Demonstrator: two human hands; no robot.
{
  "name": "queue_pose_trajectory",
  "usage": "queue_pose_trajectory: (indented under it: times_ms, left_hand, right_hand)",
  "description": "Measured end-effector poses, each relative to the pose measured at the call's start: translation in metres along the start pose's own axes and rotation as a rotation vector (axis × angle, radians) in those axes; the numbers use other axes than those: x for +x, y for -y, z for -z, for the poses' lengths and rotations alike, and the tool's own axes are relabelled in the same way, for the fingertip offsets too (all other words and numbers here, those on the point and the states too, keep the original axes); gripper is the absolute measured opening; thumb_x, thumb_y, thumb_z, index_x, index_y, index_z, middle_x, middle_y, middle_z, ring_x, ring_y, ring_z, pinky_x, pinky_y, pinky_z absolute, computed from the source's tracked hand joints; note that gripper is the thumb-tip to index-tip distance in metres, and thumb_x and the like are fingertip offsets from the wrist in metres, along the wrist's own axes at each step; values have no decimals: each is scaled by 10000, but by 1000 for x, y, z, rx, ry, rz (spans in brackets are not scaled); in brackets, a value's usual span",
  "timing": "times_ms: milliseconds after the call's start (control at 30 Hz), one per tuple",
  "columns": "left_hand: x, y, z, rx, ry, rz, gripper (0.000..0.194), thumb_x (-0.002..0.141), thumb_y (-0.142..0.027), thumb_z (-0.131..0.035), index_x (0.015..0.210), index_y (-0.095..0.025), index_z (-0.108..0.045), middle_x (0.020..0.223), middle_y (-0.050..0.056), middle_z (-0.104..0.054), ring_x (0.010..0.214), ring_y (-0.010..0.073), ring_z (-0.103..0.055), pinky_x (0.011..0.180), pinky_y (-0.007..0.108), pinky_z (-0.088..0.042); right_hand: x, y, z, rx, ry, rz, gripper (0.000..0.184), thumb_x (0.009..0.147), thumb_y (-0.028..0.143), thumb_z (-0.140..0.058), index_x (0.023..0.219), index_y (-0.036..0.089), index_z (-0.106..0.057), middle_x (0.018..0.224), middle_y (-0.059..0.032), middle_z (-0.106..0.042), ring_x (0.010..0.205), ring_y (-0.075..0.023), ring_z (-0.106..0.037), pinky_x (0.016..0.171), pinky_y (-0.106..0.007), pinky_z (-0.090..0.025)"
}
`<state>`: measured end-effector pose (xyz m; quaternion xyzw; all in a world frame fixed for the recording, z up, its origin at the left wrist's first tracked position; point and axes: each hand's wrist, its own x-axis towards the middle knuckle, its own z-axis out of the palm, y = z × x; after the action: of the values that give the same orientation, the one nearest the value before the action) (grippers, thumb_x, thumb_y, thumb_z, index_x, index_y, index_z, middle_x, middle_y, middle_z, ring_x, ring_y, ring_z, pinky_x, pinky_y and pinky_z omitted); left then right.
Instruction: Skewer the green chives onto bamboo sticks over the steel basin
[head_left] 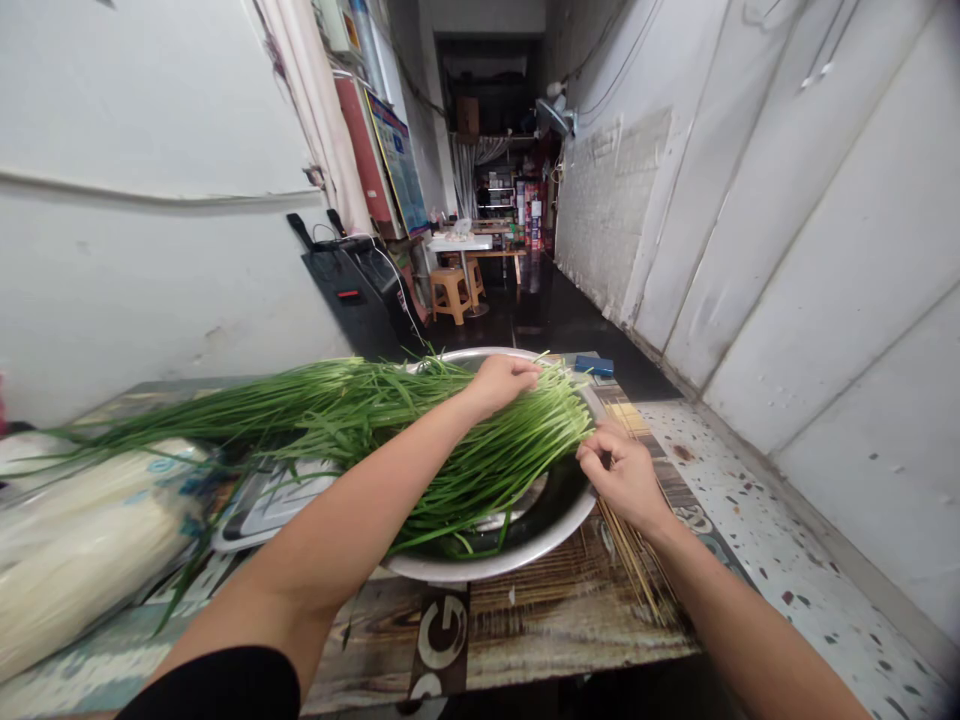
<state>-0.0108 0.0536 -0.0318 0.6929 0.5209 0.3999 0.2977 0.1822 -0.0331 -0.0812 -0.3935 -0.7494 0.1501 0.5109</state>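
A long bunch of green chives lies across a wide metal basin on a low table, leafy tips trailing left. My left hand rests on top of the bunch near its cut ends, fingers curled down over the stalks. At the cut ends my right hand is closed in a pinch on a few stalk tips at the basin's right rim.
A metal tray sits left of the basin, with a white plastic bag further left. Thin bamboo skewers lie on the table under my right wrist. A blue object sits behind the basin. A narrow corridor with stools stretches ahead.
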Motion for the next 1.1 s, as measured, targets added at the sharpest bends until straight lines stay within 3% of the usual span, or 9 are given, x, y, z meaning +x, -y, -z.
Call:
queue_pose_trajectory:
  times_ms: [467, 733, 1100]
  left_hand:
    - [-6, -8, -6, -172, 34, 101, 192, 698, -170, -612, 845, -103, -717, 697, 40, -694, 653, 127, -597, 776, 280, -463]
    - [-7, -9, -7, -196, 30, 90, 184, 656, -163, -637, 813, -113, -719, 702, 32, -696, 671, 124, -596, 768, 273, -466]
    - [-7, -9, -8, -168, 13, 82, 184, 670, -155, -637, 828, -114, -723, 724, 46, -698, 685, 137, -601, 778, 290, -468]
  right_hand:
    - [1, 3, 1, -5, 8, -25, 224, 736, 180, -509, 516, 201, -468, 540, 21, -470, 637, -142, -491, 749, -303, -429]
    - [0, 0, 0, -2, 13, -8, 204, 742, 168, -504, 542, 207, -499, 511, 44, -451, 589, -124, -475, 911, -362, -418]
    - [0, 0, 0, 8, 5, -2, 200, 746, 172, -517, 550, 206, -501, 526, 42, -453, 595, -123, -482, 922, -367, -419]
